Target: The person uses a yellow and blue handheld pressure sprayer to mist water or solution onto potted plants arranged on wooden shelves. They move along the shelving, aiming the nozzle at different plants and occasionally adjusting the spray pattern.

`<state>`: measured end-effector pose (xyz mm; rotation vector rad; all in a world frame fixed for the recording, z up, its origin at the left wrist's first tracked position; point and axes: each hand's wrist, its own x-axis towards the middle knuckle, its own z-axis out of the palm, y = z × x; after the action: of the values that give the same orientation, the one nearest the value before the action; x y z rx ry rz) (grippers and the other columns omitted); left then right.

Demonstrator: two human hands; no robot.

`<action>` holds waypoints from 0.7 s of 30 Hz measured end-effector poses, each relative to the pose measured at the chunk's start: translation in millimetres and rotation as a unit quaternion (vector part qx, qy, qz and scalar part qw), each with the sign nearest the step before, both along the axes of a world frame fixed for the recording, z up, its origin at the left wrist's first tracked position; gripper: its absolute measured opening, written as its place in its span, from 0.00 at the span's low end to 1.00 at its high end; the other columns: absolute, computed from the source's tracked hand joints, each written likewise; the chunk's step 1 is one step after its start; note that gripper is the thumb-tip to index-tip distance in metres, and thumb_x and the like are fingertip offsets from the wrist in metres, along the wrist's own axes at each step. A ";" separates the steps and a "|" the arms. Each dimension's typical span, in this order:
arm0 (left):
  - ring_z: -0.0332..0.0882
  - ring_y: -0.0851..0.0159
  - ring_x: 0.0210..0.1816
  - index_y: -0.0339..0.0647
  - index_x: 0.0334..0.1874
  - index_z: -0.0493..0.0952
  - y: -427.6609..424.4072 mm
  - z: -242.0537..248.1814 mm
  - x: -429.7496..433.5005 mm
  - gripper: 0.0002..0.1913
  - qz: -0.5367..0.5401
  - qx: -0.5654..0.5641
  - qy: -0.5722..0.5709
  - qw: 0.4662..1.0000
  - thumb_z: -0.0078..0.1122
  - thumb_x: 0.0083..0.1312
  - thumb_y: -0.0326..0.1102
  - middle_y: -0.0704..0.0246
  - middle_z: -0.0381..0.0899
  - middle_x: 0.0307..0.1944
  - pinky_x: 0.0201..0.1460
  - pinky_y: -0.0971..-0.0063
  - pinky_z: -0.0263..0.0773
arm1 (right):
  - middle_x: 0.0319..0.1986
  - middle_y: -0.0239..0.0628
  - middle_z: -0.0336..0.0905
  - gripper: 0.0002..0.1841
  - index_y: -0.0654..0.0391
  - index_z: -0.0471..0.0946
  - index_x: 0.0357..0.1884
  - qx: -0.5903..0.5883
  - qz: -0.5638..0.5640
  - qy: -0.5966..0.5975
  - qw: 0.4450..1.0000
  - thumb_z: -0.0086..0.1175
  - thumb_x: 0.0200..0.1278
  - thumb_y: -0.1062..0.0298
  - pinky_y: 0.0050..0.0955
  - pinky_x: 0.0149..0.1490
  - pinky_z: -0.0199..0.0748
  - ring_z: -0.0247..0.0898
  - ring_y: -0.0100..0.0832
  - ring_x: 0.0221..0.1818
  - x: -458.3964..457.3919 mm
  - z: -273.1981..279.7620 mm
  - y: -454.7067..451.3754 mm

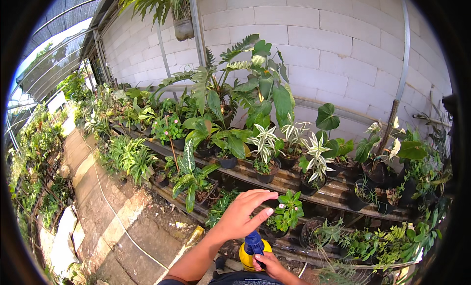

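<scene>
My left hand (245,214) is raised with its fingers apart and holds nothing. It is just above the blue top of a yellow pump sprayer (247,256), partly covering the view of it. Low in the picture, my right hand (266,262) is closed around the sprayer's dark handle. Right of my left hand stands a potted plant with pink flowers (289,213) on the lower shelf. Beyond it, a potted plant with white-striped leaves (265,143) stands on the shelf above.
Potted plants crowd the tiered corrugated shelf (331,189) along the white block wall (331,38). A thin hose (110,207) runs along the paved path (125,248) at left. A pot (184,29) hangs near a metal post (198,27).
</scene>
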<state>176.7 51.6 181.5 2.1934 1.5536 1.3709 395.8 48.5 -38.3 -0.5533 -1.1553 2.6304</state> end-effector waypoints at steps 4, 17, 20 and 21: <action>0.82 0.51 0.65 0.42 0.66 0.81 9.9 -89.2 37.1 0.21 -0.062 -0.246 0.213 0.943 0.57 0.80 0.47 0.61 0.86 0.61 0.73 0.57 0.72 | 0.28 0.27 0.74 0.13 0.57 0.77 0.40 -0.016 -0.037 -0.004 0.999 0.59 0.82 0.59 0.25 0.38 0.69 0.69 0.22 0.29 -0.1 0.8 -1.0; 0.88 0.49 0.54 0.38 0.59 0.83 -5.6 32.0 -36.3 0.14 0.173 0.070 -0.018 0.982 0.64 0.73 0.27 0.60 0.89 0.56 0.60 0.60 0.82 | 0.25 0.26 0.72 0.13 0.55 0.77 0.35 -0.046 -0.032 -0.046 0.997 0.60 0.80 0.60 0.26 0.38 0.68 0.67 0.21 0.27 9.3 2.5 -1.0; 0.81 0.49 0.66 0.40 0.62 0.84 -13.0 -7.0 -12.8 0.17 0.080 -0.012 0.048 0.996 0.67 0.74 0.37 0.58 0.87 0.60 0.72 0.56 0.72 | 0.25 0.26 0.72 0.13 0.55 0.77 0.35 -0.041 -0.019 -0.055 0.997 0.60 0.80 0.60 0.26 0.37 0.68 0.67 0.22 0.27 7.0 3.4 -0.9; 0.78 0.48 0.69 0.40 0.65 0.82 -13.1 -35.6 -0.1 0.20 0.039 -0.053 0.048 0.997 0.67 0.74 0.40 0.58 0.85 0.64 0.75 0.55 0.69 | 0.25 0.26 0.73 0.13 0.55 0.77 0.35 -0.039 -0.017 -0.057 0.997 0.60 0.80 0.60 0.26 0.37 0.68 0.67 0.22 0.27 7.0 3.3 -1.1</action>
<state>176.6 38.6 145.9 2.1859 1.7205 1.1882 402.8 47.4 -35.0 -0.7396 -1.0673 2.6557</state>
